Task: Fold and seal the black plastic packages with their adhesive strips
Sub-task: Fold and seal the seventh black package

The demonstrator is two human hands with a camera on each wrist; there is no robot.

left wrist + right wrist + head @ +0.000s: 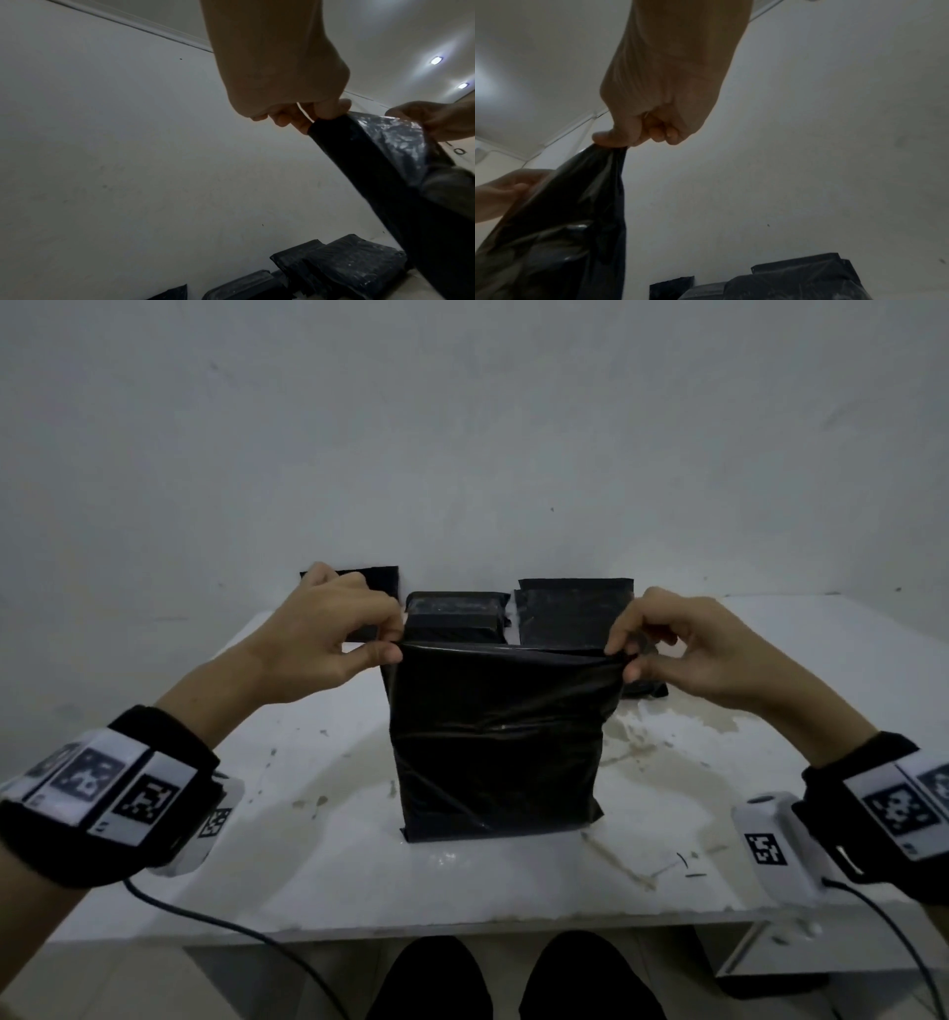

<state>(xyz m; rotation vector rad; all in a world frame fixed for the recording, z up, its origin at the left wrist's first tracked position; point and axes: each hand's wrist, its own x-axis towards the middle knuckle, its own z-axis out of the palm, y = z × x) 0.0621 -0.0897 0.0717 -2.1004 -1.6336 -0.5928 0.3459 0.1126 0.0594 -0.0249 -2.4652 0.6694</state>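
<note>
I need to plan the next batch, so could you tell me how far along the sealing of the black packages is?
Probably done: several black packages lie flat at the back of the white table, though their seals cannot be confirmed. In hand: the left hand and right hand pinch the top corners of an upright black package. Left: folding its top and sealing it.

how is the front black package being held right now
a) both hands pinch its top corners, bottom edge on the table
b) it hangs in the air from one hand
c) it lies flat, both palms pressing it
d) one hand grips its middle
a: the left hand and right hand each pinch a top corner of the black package, which stands upright with its bottom edge on the white table.
</note>
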